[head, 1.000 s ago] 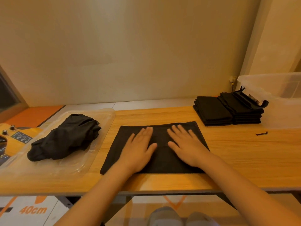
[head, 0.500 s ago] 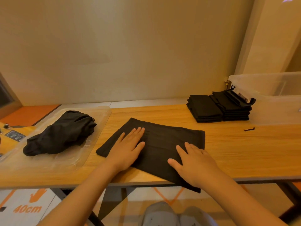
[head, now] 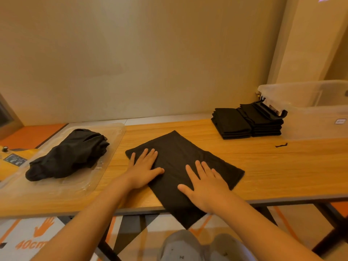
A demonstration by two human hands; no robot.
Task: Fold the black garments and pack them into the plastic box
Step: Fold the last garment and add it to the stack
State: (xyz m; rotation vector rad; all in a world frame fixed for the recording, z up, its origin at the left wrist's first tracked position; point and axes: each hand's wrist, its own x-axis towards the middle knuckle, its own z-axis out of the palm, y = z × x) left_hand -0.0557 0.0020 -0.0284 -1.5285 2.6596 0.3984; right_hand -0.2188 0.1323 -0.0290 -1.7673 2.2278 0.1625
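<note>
Lying bunched on a clear tray [head: 111, 146] at the table's [head: 282, 166] left end: unfolded garments [head: 69, 155]. My left hand [head: 143, 168] and right hand [head: 205, 185] press flat, fingers straight, on the black garment [head: 178, 157] at the front edge (corner overhanging). Rightward, folded stacks [head: 246, 123] sit just beside the plastic box [head: 308, 117].

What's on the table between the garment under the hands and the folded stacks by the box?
Head view: only bare wood tabletop separates the flat garment from the folded stacks; nothing lies there.

Orange "40cm", hand symbol [head: 44, 227] above it, on white floor mat [head: 11, 231]. Sticker [head: 341, 121] on plastic box [head: 310, 127] unreadable.
</note>
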